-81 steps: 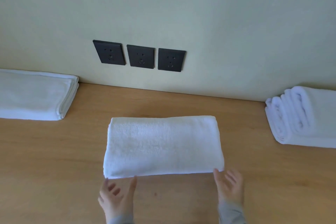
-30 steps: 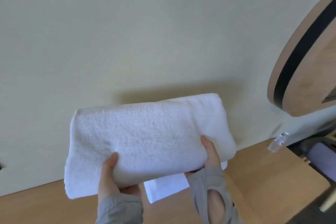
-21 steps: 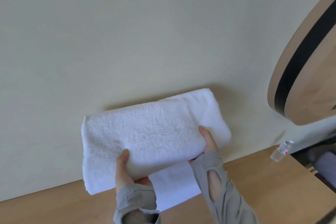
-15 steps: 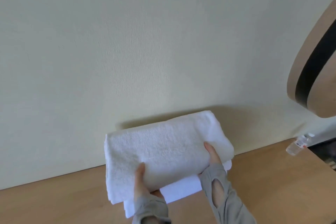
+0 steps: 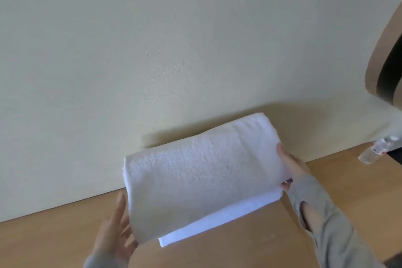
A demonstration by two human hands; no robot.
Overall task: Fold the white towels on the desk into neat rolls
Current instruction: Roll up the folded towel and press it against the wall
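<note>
A folded white towel (image 5: 202, 172) lies on top of another white towel (image 5: 219, 218), whose edge shows beneath it, on the wooden desk (image 5: 54, 243) against the wall. My left hand (image 5: 113, 233) is beside the top towel's near left end, palm facing it and fingers straight, touching the edge. My right hand (image 5: 290, 165) is at the towel's right end, thumb on top and fingertips curled under the edge.
A small clear plastic bottle (image 5: 374, 150) lies on the desk at the far right by the wall. A round wooden panel with a dark band (image 5: 389, 65) hangs at the upper right. The pale wall runs right behind the towels.
The carried towel has come down onto the other towel. My left hand let go of it and slid out to its left end; my right hand shifted to its right end.
</note>
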